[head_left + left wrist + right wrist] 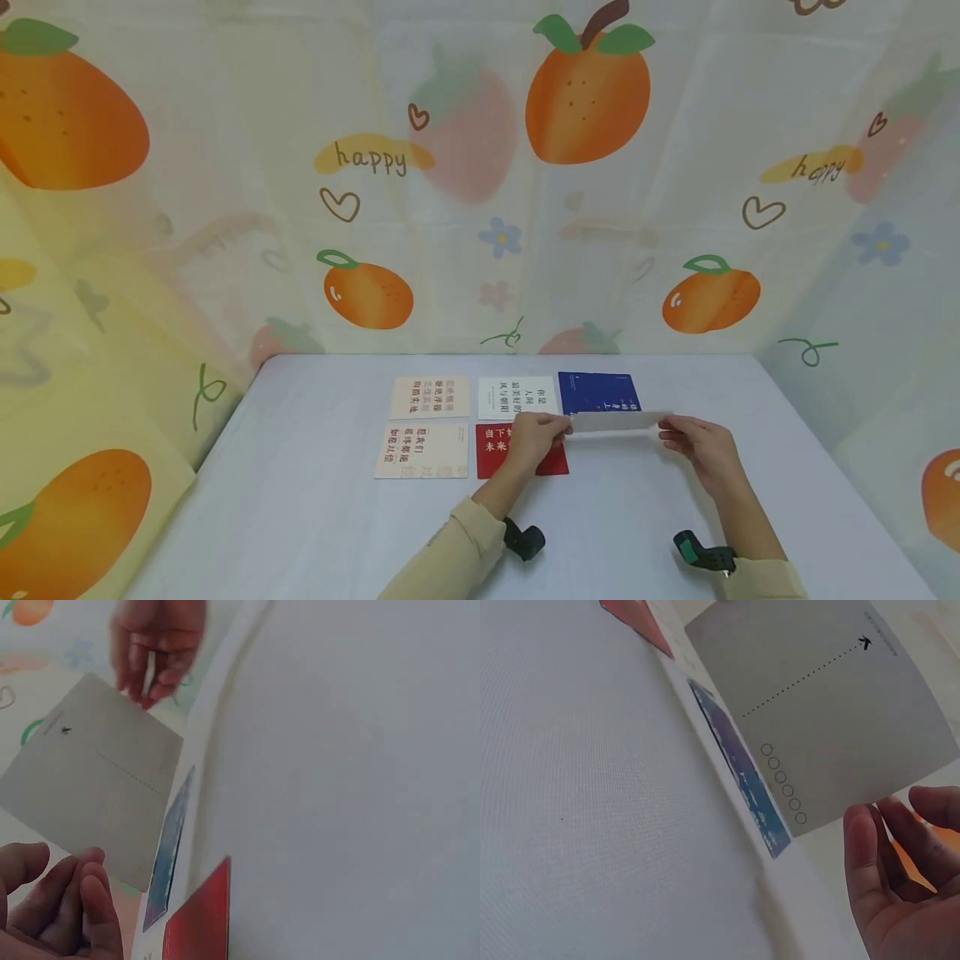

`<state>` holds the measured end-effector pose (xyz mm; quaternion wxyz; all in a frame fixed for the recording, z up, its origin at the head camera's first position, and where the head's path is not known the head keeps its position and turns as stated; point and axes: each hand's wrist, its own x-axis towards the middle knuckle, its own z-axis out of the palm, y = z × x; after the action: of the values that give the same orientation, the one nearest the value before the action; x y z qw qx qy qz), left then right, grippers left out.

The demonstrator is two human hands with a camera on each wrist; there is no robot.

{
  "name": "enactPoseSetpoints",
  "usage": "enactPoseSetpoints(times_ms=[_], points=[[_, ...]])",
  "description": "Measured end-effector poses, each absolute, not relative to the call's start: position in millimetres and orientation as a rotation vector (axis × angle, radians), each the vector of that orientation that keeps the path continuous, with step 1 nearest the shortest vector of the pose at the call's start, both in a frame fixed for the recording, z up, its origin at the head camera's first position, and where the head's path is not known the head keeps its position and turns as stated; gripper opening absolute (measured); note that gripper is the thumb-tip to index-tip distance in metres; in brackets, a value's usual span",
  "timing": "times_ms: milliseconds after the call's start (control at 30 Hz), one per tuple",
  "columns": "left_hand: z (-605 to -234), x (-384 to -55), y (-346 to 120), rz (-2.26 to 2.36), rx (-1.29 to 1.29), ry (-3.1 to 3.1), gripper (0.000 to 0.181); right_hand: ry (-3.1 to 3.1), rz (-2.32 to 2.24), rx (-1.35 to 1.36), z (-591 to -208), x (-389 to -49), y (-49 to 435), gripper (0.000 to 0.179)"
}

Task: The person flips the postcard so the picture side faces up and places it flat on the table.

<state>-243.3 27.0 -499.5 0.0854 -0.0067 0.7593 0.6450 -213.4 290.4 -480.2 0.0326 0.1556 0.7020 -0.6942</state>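
A postcard point(618, 421) is held up between both hands over the table, seen nearly edge-on from the head. Its pale back, with a dotted line and a column of small circles, faces the right wrist view point(817, 712). The left hand point(534, 440) holds its left edge at the fingertips. At the opposite edge are the curled fingertips of the right hand point(697, 450). Behind the held card lies a dark blue card point(600, 390). A red card point(491, 454) is partly covered by the left hand, and a white card point(495, 404) lies just beyond it.
Two beige cards with printed writing, an upper one point(405, 400) and a lower one point(435, 442), lie left of the others on the white tabletop point(300, 525). A fruit-patterned cloth point(465, 250) hangs behind the table and along its sides.
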Motion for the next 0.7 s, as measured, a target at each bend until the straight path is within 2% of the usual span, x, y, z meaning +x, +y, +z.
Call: enactPoseSetpoints(times_ms=[300,700], points=[[-497.9,-242.9,23.0,2.007,-0.180,2.056,0.020,1.992,-2.233,0.484,-482.4,-213.1,291.6,0.018],[-501.9,-241.1,22.1,2.043,-0.207,2.056,0.023,1.952,-2.217,0.494,-487.6,-214.6,296.2,0.013]])
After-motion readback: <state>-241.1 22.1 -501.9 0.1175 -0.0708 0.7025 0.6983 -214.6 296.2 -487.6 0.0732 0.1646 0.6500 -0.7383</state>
